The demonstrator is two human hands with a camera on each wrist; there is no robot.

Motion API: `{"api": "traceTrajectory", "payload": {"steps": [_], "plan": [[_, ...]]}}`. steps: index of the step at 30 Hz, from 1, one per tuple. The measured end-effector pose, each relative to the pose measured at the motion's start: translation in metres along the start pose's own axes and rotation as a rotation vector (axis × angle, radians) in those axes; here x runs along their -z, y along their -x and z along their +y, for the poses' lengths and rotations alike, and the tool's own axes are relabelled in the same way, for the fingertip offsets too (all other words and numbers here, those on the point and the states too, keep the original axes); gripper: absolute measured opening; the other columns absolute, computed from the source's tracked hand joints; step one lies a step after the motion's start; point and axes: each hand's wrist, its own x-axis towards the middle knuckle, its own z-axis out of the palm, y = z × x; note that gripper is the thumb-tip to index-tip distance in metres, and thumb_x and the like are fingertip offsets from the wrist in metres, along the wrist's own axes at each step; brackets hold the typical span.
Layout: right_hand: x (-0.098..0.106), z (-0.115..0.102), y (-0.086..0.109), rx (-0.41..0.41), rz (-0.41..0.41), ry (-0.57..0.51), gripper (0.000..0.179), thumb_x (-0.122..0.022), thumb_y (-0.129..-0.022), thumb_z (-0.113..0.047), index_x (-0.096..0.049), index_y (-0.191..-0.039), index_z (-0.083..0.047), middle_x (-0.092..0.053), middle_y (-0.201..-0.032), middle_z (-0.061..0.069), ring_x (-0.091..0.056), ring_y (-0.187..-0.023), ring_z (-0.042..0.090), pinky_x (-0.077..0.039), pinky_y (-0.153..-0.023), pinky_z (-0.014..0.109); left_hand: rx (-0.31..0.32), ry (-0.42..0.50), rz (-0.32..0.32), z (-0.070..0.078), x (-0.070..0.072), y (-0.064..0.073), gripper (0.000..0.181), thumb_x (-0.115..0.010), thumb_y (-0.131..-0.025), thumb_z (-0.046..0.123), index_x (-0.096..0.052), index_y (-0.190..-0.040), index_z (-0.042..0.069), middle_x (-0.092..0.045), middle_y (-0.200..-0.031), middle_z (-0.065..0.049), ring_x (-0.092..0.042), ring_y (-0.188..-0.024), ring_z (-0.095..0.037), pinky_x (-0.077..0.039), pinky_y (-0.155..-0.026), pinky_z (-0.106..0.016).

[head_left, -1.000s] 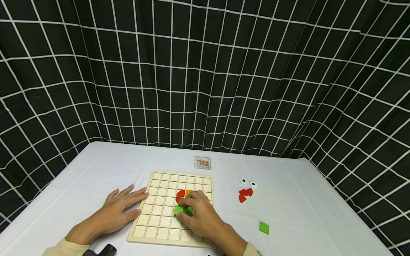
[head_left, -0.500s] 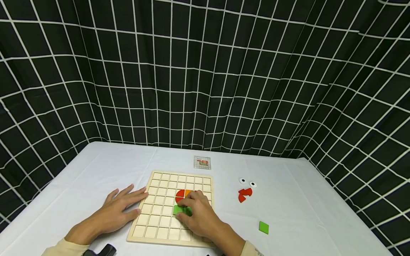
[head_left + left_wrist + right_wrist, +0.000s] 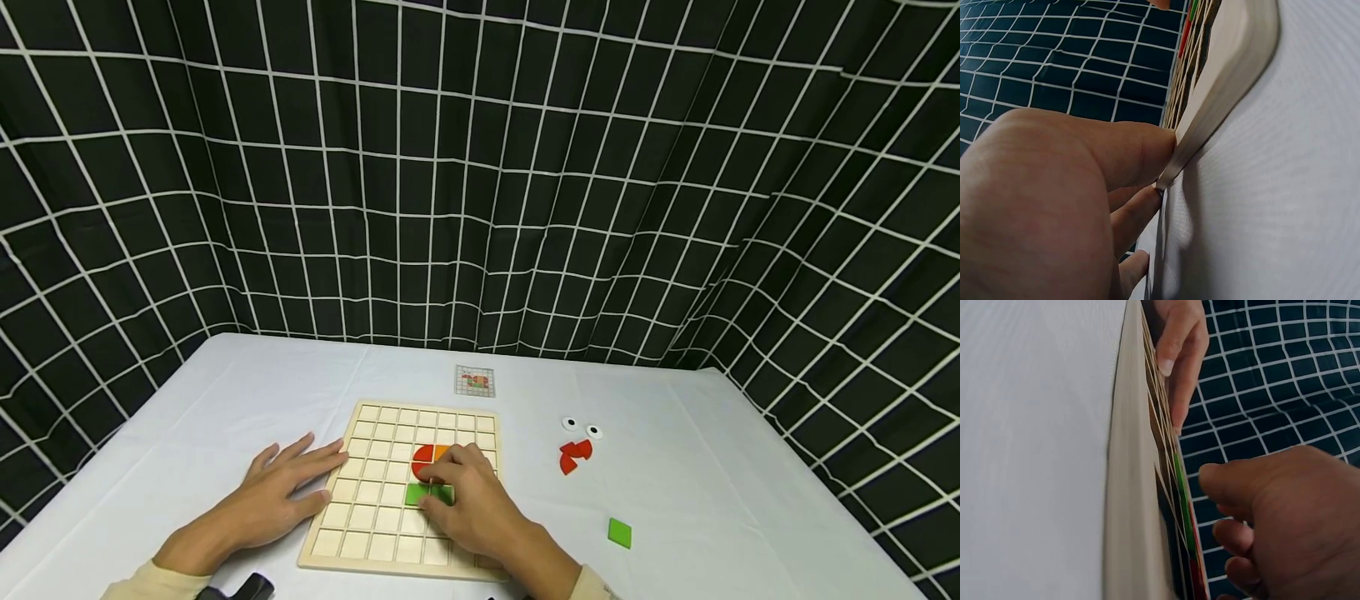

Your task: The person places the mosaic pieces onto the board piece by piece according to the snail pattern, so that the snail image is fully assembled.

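Note:
My left hand (image 3: 277, 492) lies with fingers spread at the left edge of the wooden grid board (image 3: 367, 517); in the left wrist view the thumb (image 3: 1141, 153) touches its rim. Over the board's right half is my right hand (image 3: 476, 504), fingers bent and thumb apart from the index finger, with nothing seen between them. Just by the thumb, a green square tile (image 3: 415, 495) and a second green tile (image 3: 444, 493), partly covered by the hand, lie flat in the grid. Behind them are red quarter-round tiles (image 3: 422, 453) and an orange tile (image 3: 441, 451), partly hidden.
A small picture card (image 3: 475, 381) lies behind the board. To the right are two white eye pieces (image 3: 582, 428), several red pieces (image 3: 575, 452) and a loose green tile (image 3: 619, 532) on the white tablecloth (image 3: 697, 467). A black grid curtain (image 3: 442, 183) surrounds the table.
The green tiles now lie flat and level side by side. My right thumb and index finger have drawn slightly back from them; the left hand stays put.

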Motion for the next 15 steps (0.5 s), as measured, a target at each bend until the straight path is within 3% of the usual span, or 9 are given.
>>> {"api": "traceTrajectory", "payload": {"steps": [6,15], "plan": [[0.012,0.006,0.003,-0.021,0.042,-0.064,0.023,-0.073,-0.085,-0.015,-0.072,-0.106,-0.008,-0.056,-0.093,-0.005,-0.044,-0.086,0.01,-0.043,-0.073,0.023,0.011,-0.002,0.001,-0.001,-0.002,0.0,0.045,-0.063,-0.091,0.024,-0.059,-0.135,0.015,-0.045,-0.146,-0.002,-0.021,-0.139,-0.041,-0.001,-0.106,-0.063],[0.04,0.029,0.016,-0.121,0.143,-0.04,0.024,-0.075,-0.082,-0.009,-0.073,-0.106,-0.011,-0.06,-0.097,-0.004,-0.047,-0.09,0.013,-0.045,-0.076,0.032,-0.002,-0.002,0.004,-0.001,-0.001,0.0,0.045,-0.063,-0.091,0.026,-0.059,-0.135,0.015,-0.046,-0.146,-0.003,-0.023,-0.139,-0.042,-0.003,-0.105,-0.064]]}}
